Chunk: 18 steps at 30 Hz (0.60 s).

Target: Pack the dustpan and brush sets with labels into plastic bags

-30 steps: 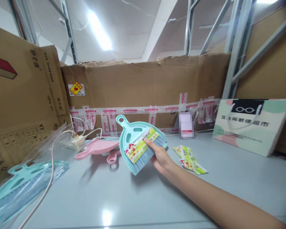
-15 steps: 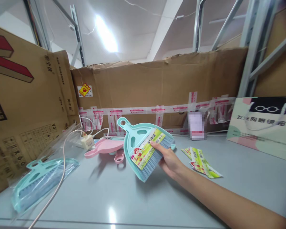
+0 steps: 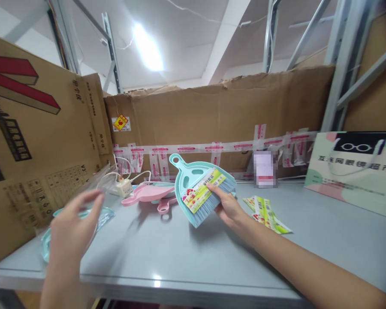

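Note:
My right hand point(image 3: 230, 208) grips a small light-blue dustpan point(image 3: 183, 180) with a blue-grey bristle brush point(image 3: 202, 210) nested in it. A printed label card point(image 3: 204, 191) with red mushrooms lies across the brush under my thumb. The set is tilted and held above the table. My left hand point(image 3: 75, 223), blurred, is raised at the left with fingers curved and a gap between thumb and forefinger; nothing shows in it. Behind it, partly hidden, lies another light-blue dustpan point(image 3: 107, 214) in clear plastic. Pink dustpan pieces point(image 3: 151, 193) lie beyond, left of the held set.
Several loose label cards point(image 3: 266, 214) lie on the grey table point(image 3: 276, 262) at right. A white charger point(image 3: 124, 187) with cables sits at the back left. Large cartons point(image 3: 193, 116) wall the back and left. A printed paper bag point(image 3: 354, 176) stands at far right.
My left hand has come into view at the lower left, covering part of the bagged dustpan and cable. My right hand still holds the set, now slightly higher in view.

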Tool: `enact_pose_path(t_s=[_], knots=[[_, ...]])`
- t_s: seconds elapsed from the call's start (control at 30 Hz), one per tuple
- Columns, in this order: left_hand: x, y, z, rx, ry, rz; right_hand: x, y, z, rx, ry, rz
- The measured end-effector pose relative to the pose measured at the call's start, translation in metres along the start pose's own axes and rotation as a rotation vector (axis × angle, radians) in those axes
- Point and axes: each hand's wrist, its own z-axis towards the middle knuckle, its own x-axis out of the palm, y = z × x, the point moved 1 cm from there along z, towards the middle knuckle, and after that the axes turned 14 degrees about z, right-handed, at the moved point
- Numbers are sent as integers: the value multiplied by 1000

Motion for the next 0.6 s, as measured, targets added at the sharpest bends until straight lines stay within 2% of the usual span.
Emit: enact_pose_path(t_s=[0.03, 0.07, 0.1, 0.17, 0.2, 0.27, 0.33, 0.4, 0.43, 0.5, 0.53, 0.6], knots=[[-5, -2, 26, -63, -260, 232, 0, 0, 0, 1, -1, 0], [-7, -2, 50, -71, -339, 453, -1, 1, 1, 1, 1, 2], [-7, -1, 71, -73, -308, 591, -1, 1, 1, 0, 3, 6], [-6, 5, 100, -80, -215, 685, -1, 1, 2, -1, 7, 17], [-6, 9, 109, -102, -175, 681, -1, 2, 2, 1, 11, 20], [-10, 13, 117, -125, -212, 634, 0, 2, 2, 3, 16, 20], [-15, 6, 116, -64, -379, 533, 0, 3, 3, 4, 15, 17], [-18, -12, 110, 79, -531, 309, 1, 4, 4, -5, 21, 20], [-17, -24, 107, 150, -541, 138, 1, 5, 5, -15, 22, 27], [-14, -51, 102, 230, -459, -260, 1, 9, 7, -44, 10, 43], [-11, -64, 101, 239, -390, -431, 1, 12, 8, -62, -2, 49], [-5, -86, 103, 205, -346, -679, 1, 18, 11, -97, -27, 52]])
